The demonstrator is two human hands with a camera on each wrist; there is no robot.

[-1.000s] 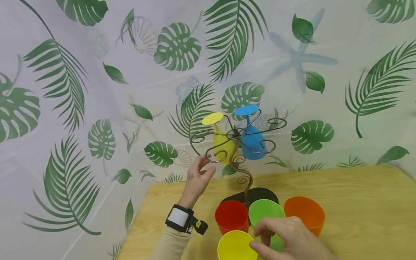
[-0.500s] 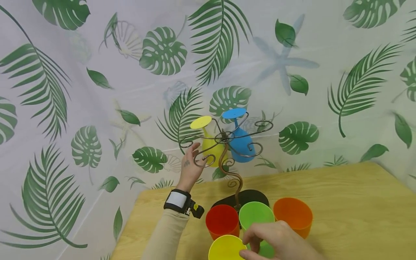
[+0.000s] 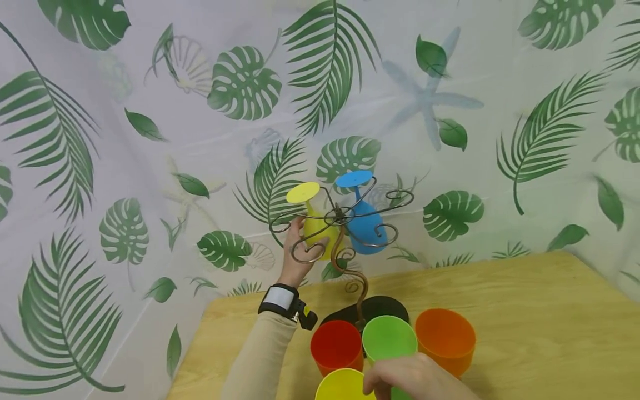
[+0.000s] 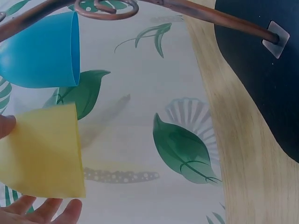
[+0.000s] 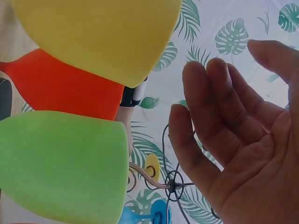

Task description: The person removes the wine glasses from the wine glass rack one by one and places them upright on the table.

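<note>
A yellow plastic wine glass (image 3: 316, 236) hangs upside down from a curly metal glass rack (image 3: 363, 283). My left hand (image 3: 294, 261) holds it by the bowl; in the left wrist view the thumb (image 4: 5, 126) lies on one side and several fingertips (image 4: 70, 212) are at the other. Beside it hangs a blue wine glass (image 3: 367, 225), also foot up. My right hand (image 3: 417, 378) hovers over the front glasses with loosely bent fingers and nothing in it. Nearest to it are a green glass (image 3: 389, 336) and a second yellow glass (image 3: 342, 386), both upright.
A red glass (image 3: 336, 347) and an orange glass (image 3: 445, 339) stand upright on the wooden table (image 3: 530, 311). Behind them lies the rack's black base (image 3: 387, 307). Bare wire arms curl out from the rack's top. A leaf-print sheet (image 3: 480, 194) hangs behind the table.
My left hand has moved from beside the rack onto the hanging yellow glass and closed round its bowl. The right hand stays over the front glasses. The head view has shifted slightly.
</note>
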